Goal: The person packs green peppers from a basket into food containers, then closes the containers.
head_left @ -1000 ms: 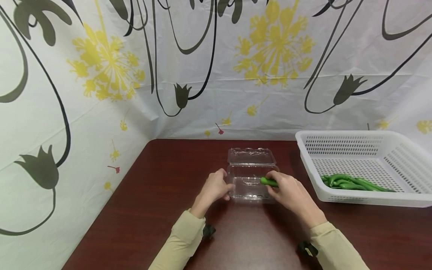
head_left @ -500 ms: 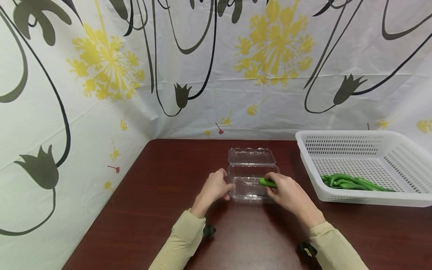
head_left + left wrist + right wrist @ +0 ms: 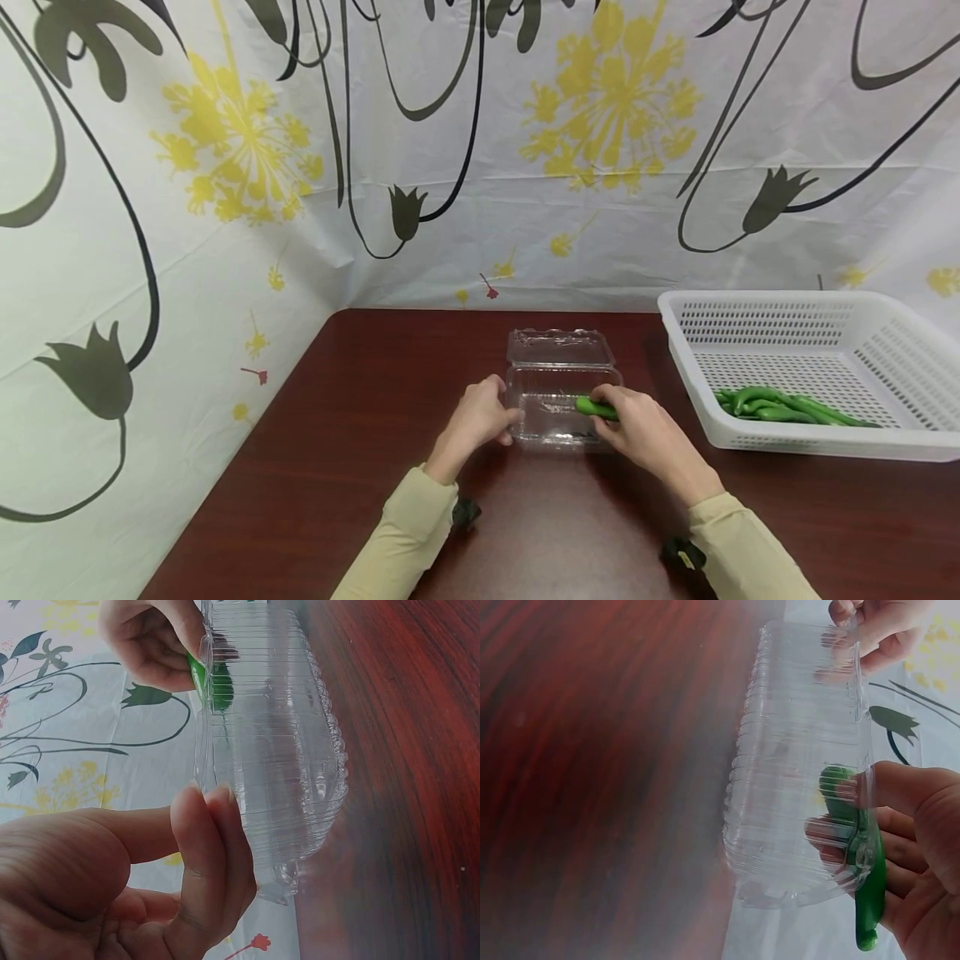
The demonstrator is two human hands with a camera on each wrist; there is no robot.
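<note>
A clear plastic clamshell container (image 3: 543,427) lies on the table with its lid (image 3: 558,347) folded back behind it. My left hand (image 3: 474,417) pinches the container's left rim between thumb and fingertips, as the left wrist view also shows. At the opposite end, my right hand (image 3: 647,429) holds a long green chili pepper (image 3: 592,407). In the right wrist view the pepper (image 3: 870,889) crosses the container's rim: one end is inside, behind the clear wall, and the stem end sticks out. My right fingertips reach inside the container too.
A white perforated plastic basket (image 3: 817,440) stands to the right on the dark red-brown table (image 3: 390,400). Several green chili peppers (image 3: 776,406) lie at its near left side. A patterned cloth (image 3: 442,150) hangs behind and to the left of the table.
My right hand has shifted very slightly left with the pepper. The left hand and the container stay where they were.
</note>
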